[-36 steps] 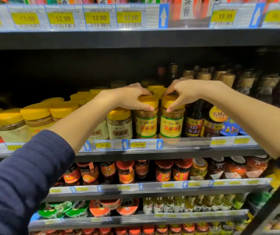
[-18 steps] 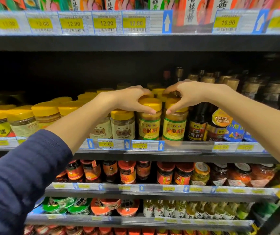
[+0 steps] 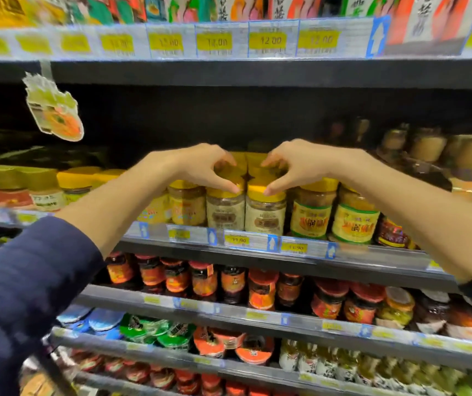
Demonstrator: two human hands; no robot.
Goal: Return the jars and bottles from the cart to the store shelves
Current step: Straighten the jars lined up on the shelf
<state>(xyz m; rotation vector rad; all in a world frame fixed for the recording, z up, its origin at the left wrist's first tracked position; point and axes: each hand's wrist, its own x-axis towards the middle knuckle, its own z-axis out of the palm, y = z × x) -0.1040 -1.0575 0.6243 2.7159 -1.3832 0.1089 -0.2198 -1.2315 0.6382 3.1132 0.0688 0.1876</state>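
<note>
In the middle of the frame, the left hand (image 3: 206,170) is curling over the yellow lid of one pale-label jar (image 3: 225,214). The right hand (image 3: 297,167) is curling over the lid of the twin jar (image 3: 265,217) just beside it. Each thumb is pressing the front of a lid and the fingers are hooking over the back, likely to line both jars up in their row. Both jars are standing upright at the front of the shelf (image 3: 257,260), side by side. They are see-through and nearly full of light brown paste. The green-label jars (image 3: 310,221) to the right are holding darker paste.
</note>
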